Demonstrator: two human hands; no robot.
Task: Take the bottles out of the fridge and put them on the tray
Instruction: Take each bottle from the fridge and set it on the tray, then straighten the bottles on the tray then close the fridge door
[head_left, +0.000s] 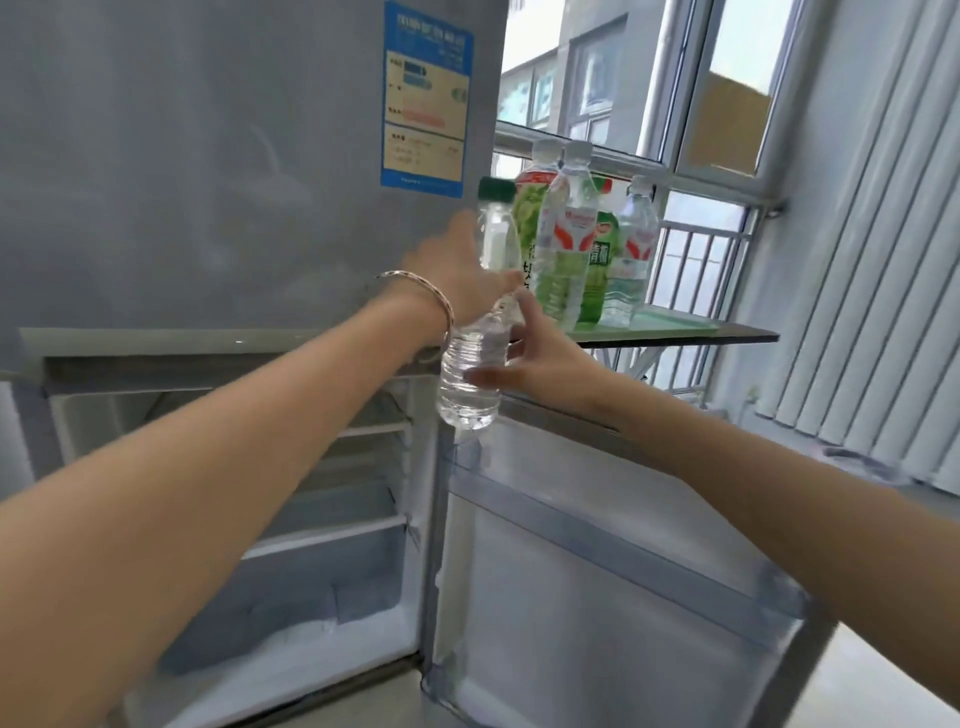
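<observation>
A clear water bottle (470, 374) with a dark green cap hangs upright in the air in front of the fridge's right edge. My left hand (457, 270) grips its upper half. My right hand (540, 364) touches its lower half, fingers around it. Behind the bottle, on a pale green tray (670, 322), stand several bottles: a clear water bottle with a red and white label (566, 234), green tea bottles (597, 275) and a smaller water bottle (631, 249). The fridge (208, 182) lower compartment (322, 519) stands open, with no bottle visible on its shelves.
The open lower fridge door (597, 571) juts toward me at the bottom right, its door shelves holding nothing. The tray lies on a dark folding table (727, 336) by the window (701, 104). White vertical blinds (883, 260) hang at the right.
</observation>
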